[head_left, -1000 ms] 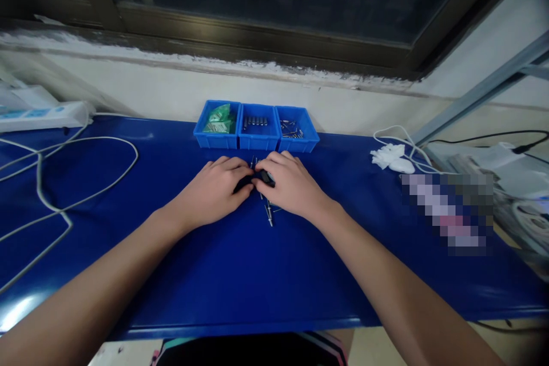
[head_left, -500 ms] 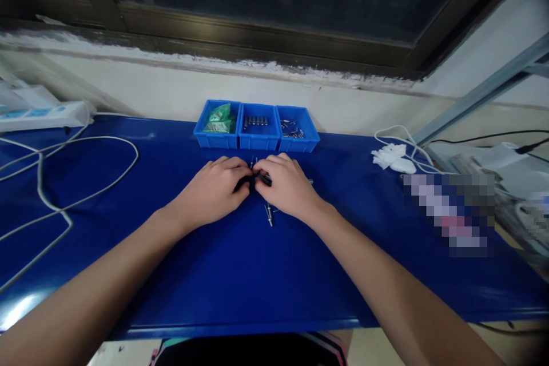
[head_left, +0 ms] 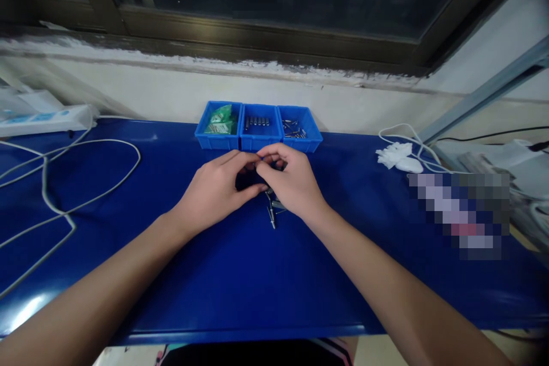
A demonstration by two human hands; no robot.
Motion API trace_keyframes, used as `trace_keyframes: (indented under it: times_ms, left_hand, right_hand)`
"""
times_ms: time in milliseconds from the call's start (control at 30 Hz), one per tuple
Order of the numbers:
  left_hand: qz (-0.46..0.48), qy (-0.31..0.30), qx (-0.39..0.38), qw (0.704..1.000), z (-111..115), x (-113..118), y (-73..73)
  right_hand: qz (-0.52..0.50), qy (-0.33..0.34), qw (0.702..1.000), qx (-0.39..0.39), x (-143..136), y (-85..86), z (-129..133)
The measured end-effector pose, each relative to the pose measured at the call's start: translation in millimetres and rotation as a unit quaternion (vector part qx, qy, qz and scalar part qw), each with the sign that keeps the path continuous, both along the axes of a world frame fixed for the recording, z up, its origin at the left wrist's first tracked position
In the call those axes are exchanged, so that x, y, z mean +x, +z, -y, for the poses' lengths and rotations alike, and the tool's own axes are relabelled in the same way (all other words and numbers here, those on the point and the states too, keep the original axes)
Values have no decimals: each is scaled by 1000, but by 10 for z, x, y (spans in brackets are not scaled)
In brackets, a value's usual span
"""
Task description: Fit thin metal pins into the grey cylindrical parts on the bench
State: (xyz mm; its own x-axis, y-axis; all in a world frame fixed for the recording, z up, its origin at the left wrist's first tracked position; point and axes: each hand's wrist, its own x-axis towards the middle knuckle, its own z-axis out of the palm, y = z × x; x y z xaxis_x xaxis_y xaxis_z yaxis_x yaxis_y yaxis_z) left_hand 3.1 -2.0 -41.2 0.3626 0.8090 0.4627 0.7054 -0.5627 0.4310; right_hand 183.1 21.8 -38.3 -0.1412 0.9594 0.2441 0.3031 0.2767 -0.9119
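Over the middle of the blue table (head_left: pixel 249 286), my left hand (head_left: pixel 218 186) and my right hand (head_left: pixel 291 180) meet at the fingertips. My right hand is closed, thumb and fingers pinched together; whatever it holds is too small to name. The fingers of my left hand touch those of the right, its thumb held apart below them; any item between them is hidden. Small metal pins (head_left: pixel 271 216) lie on the table just below the hands, partly covered by my right hand.
Behind the hands stand three joined blue bins: the left (head_left: pixel 218 142) with green packets, the middle (head_left: pixel 261 143) with metal cylinders, the right (head_left: pixel 302 144) with thin metal pins. White cables (head_left: pixel 137 154) and a power strip (head_left: pixel 55 120) lie left; crumpled tissue (head_left: pixel 393 154) lies right.
My left thumb has moved out to the right and away from its fingers. My right hand's fingers have curled and risen a little, and the fingertips now meet. The view has shifted slightly.
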Motion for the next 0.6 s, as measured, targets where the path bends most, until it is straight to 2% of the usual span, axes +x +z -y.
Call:
trace_keyframes:
  times_ms: [167, 333, 500, 600]
  left_hand:
    - [36, 8, 37, 999, 32, 23, 42]
    - [54, 23, 44, 997, 21, 22, 35]
    - [63, 36, 36, 997, 14, 14, 14]
    - [72, 72, 7, 995, 26, 15, 25]
  right_hand:
    - [-80, 35, 994, -62, -60, 55, 58]
    - [-83, 55, 989, -106, -43, 44, 49]
    - [-102, 76, 985, -118, 18, 73, 23]
    - [-75, 27, 994, -72, 91, 229, -185]
